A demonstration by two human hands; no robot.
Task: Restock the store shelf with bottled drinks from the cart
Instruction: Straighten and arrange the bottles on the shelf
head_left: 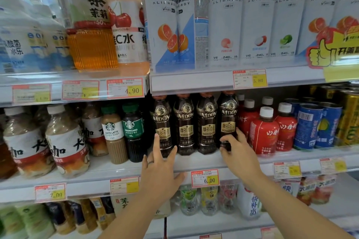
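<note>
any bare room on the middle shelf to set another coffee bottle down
Only the front ledge before the four MDOY coffee bottles, between left hand and right hand. Starbucks bottles and red bottles crowd either side.

coffee bottles packed tight; bare shelf lip before them.

Bright even store light from above, soft shadows under shelf lips. Glare on plastic price strips. Strong wide-angle bend at edges (left bottles smeared, soft). Small label text unreadable; centre sharpest.
</note>
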